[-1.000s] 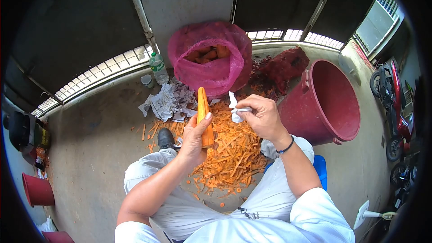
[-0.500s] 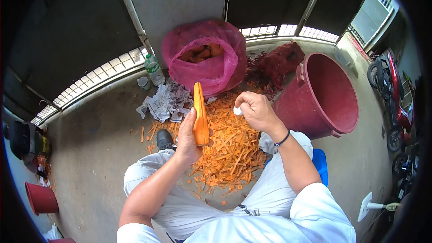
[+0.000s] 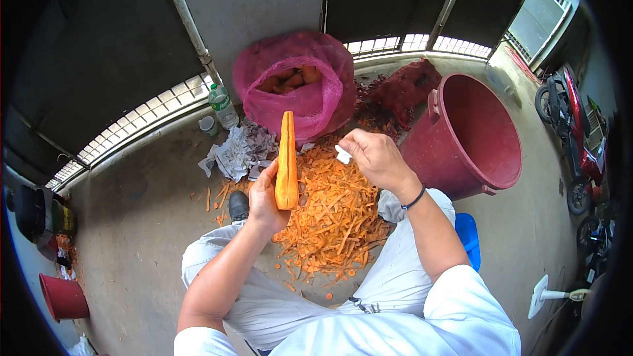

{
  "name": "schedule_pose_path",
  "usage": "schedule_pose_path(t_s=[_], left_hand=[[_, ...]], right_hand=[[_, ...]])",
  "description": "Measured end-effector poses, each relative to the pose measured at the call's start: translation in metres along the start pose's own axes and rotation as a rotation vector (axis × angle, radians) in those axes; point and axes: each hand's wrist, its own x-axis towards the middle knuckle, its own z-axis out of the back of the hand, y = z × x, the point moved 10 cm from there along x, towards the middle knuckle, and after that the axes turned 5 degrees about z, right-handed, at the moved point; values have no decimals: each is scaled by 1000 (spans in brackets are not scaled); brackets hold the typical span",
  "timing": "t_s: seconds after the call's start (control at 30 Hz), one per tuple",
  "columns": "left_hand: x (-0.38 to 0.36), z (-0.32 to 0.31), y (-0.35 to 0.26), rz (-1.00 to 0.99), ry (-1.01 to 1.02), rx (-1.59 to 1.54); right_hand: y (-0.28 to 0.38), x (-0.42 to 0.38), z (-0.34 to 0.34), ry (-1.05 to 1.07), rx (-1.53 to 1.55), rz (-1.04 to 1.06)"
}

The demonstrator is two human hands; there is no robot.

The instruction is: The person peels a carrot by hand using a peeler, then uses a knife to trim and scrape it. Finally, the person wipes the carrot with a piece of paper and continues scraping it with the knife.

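Observation:
My left hand [image 3: 265, 206] is wrapped round the thick lower part of a peeled orange carrot [image 3: 287, 168], which stands upright with its narrow end up. To the right, my right hand [image 3: 374, 157] is closed in a pinch on a small white object [image 3: 343, 154]; most of it is hidden by the fingers and I cannot make out its kind. That hand is apart from the carrot. Below both hands, a big heap of carrot peelings [image 3: 333, 214] lies on the floor between my legs.
Behind the heap stands a pink mesh sack [image 3: 336, 102] of carrots. A large maroon tub [image 3: 422, 161] leans at the right, near a dark red sack [image 3: 409, 89]. Crumpled paper [image 3: 237, 151] and a plastic bottle [image 3: 224, 109] are at the left. Motorcycles [image 3: 572, 132] stand far right.
The carrot has turned in my left hand from a slight tilt to nearly upright, and moved slightly left. My right hand has shifted a little up and left, showing more of the white object.

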Motion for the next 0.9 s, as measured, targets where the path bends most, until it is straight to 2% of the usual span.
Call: schedule_pose_path(t_s=[0.1,0.17,0.23,0.27,0.33,0.6,0.67,0.77,0.8,0.83,0.9], left_hand=[[1,3,2,13,-11,23],[3,4,6,6,-16,44],[5,7,-10,-214,-53,231],[5,5,-13,-244,1,255],[1,-1,-15,-263,5,269],[-7,-16,-18,-327,30,328],[-4,-13,-15,-323,34,332],[-1,-10,-11,-319,31,354],[-1,-9,-11,-317,25,374],[-1,-9,-10,-316,25,374],[-1,-10,-3,-267,47,332]], right_hand=[[2,2,-1,79,-100,-29],[-8,0,-9,75,-85,31],[-27,0,-18,53,22,19],[-31,-1,-22,55,25,23],[-53,-5,-30,33,334,-230],[-24,-2,-15,4,361,-170],[2,-2,-15,-64,446,144],[30,-7,-23,22,460,191],[49,-10,-18,-31,340,313],[70,-16,-11,-140,142,545],[94,-25,-7,-156,29,683]])
